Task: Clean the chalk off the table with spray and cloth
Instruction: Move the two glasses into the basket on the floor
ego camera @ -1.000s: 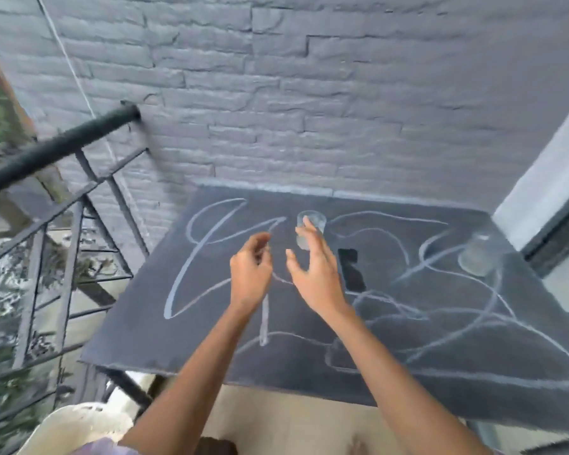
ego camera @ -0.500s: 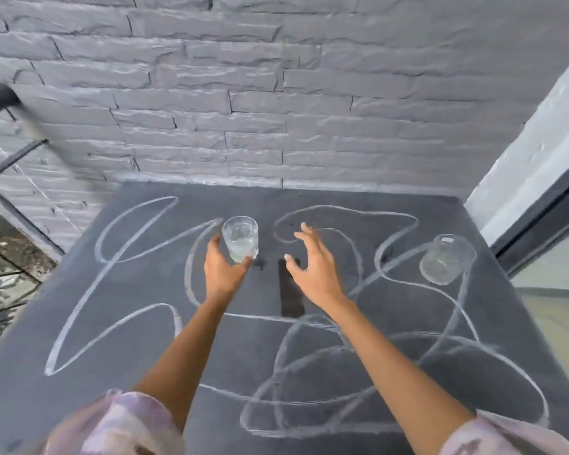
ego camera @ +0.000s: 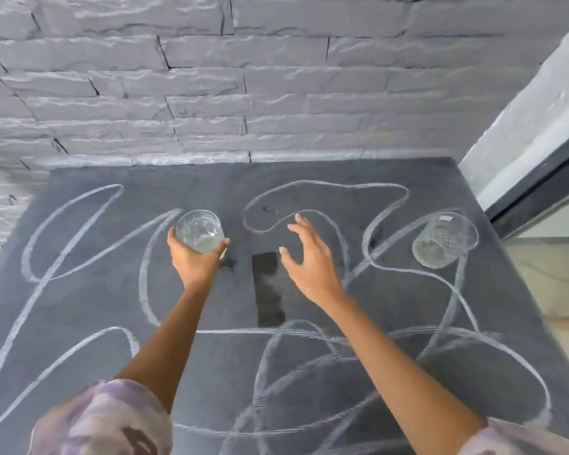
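Note:
A dark slate table (ego camera: 89,300) is covered with looping white chalk lines (ego camera: 63,244). My left hand (ego camera: 194,262) grips a clear drinking glass (ego camera: 199,229) near the table's middle, thumb and fingers curled round its lower part. My right hand (ego camera: 309,261) hovers just right of it, fingers spread and relaxed, holding nothing. A dark wet streak (ego camera: 268,290) lies on the table between my two hands. No spray bottle or cloth is in view.
A second clear glass (ego camera: 440,239) stands at the table's right side. A grey brick wall (ego camera: 243,77) runs along the far edge. A dark door frame (ego camera: 539,182) and floor lie beyond the right edge.
The view has moved closer over the table. My left hand has closed further round the glass. My right hand stays open beside it.

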